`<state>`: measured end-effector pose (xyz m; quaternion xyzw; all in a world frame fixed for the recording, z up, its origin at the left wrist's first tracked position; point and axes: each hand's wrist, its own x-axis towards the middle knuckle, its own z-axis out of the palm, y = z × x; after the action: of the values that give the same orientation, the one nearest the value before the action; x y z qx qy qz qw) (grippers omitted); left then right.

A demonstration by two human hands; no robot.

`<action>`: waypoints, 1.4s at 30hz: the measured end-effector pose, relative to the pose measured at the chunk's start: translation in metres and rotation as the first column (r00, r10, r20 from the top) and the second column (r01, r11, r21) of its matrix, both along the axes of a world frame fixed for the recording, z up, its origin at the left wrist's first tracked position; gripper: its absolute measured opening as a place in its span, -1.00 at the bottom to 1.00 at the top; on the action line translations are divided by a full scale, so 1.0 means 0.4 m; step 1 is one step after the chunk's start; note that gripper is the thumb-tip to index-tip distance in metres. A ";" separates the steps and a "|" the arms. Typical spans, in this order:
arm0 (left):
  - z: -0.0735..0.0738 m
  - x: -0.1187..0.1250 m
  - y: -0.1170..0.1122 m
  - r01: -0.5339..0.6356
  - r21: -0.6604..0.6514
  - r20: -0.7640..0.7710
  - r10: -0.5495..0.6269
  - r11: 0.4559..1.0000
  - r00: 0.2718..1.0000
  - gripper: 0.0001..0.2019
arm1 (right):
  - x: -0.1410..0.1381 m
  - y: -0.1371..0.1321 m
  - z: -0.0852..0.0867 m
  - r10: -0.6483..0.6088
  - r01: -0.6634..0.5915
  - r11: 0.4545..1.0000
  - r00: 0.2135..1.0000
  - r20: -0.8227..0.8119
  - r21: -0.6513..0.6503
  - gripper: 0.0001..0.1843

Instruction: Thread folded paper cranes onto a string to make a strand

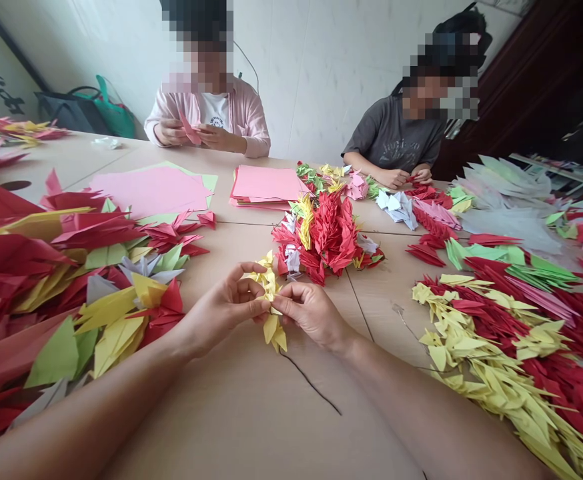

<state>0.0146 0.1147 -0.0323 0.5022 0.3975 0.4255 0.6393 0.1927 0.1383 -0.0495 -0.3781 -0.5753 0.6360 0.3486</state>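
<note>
My left hand [224,308] and my right hand [309,313] meet above the middle of the wooden table [251,407]. Both pinch a short string of yellow folded paper cranes [271,300] that stands between my fingertips. Some cranes rise above my fingers and others hang below them. A dark thread [311,385] trails from the bottom of the string across the table toward me.
Heaps of red, yellow and green paper cranes lie at the left [61,280], the centre [329,233] and the right [511,340]. Stacks of pink paper [266,183] sit further back. Across the table sit two people, one in pink [211,117] and one in grey [396,143], each folding paper.
</note>
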 end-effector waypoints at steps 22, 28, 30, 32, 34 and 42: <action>-0.004 0.006 -0.007 -0.033 0.038 -0.145 0.038 0.999 0.989 -0.64 | -0.005 -0.010 -0.007 -0.028 0.019 0.996 0.995 0.094 0.089 -0.75; -0.012 0.006 -0.004 -0.038 0.081 -0.188 0.053 0.996 0.981 -0.67 | -0.009 -0.010 -0.016 -0.048 0.042 0.996 0.996 0.078 0.082 -0.74; -0.013 0.007 -0.004 -0.055 0.099 -0.221 0.076 0.994 0.972 -0.65 | -0.009 -0.006 -0.018 -0.066 0.060 0.995 0.995 0.069 0.080 -0.73; -0.015 0.009 -0.007 -0.049 0.125 -0.266 0.081 0.991 0.960 -0.57 | -0.007 -0.002 -0.017 -0.078 0.073 0.994 0.995 0.064 0.076 -0.71; -0.018 0.012 -0.009 -0.039 0.163 -0.335 0.093 0.986 0.937 -0.46 | -0.006 0.001 -0.015 -0.084 0.079 0.994 0.995 0.057 0.075 -0.70; -0.025 0.018 -0.002 -0.060 0.090 -0.274 0.082 0.994 0.958 -0.43 | -0.006 0.003 -0.008 -0.055 0.051 0.995 0.998 0.035 0.088 -0.69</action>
<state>0.0217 0.1138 -0.0422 0.5677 0.4833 0.3895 0.5408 0.1904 0.1394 -0.0528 -0.3894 -0.5986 0.5937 0.3708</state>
